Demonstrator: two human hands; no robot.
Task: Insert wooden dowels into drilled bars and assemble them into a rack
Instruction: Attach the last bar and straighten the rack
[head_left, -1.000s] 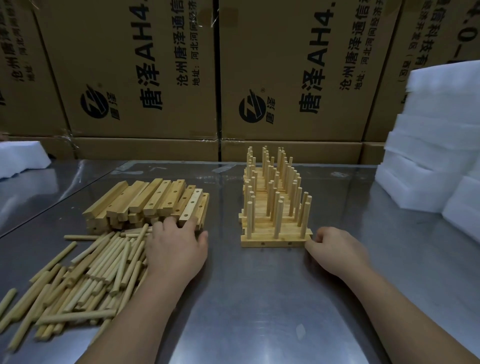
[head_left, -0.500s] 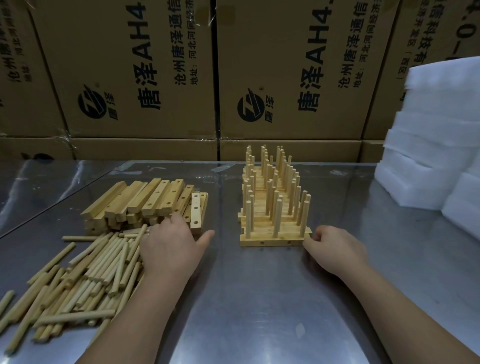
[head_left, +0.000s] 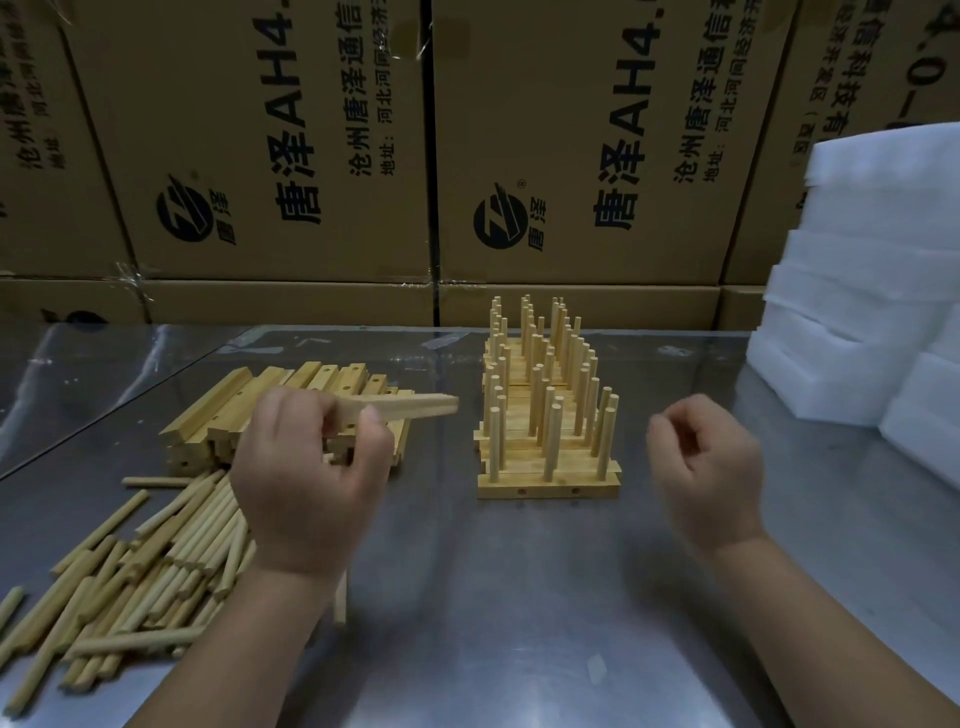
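My left hand (head_left: 306, 478) pinches one drilled wooden bar (head_left: 415, 405) and holds it raised, its free end pointing right above the bar pile (head_left: 249, 400). Loose dowels (head_left: 145, 561) lie in a heap at the lower left, partly hidden by my left forearm. A row of finished bars with upright dowels (head_left: 545, 415) stands in the middle of the steel table (head_left: 509, 597). My right hand (head_left: 706, 467) hovers to the right of that row, fingers loosely curled, holding nothing.
Cardboard boxes (head_left: 322, 156) form a wall behind the table. White foam blocks (head_left: 872, 312) are stacked at the right, close to the assembled row. A seam runs between this table and another steel surface at the far left.
My left hand has lifted a bar off the pile's right end and raised it. My right hand has left the front bar of the assembled row and risen off the table.
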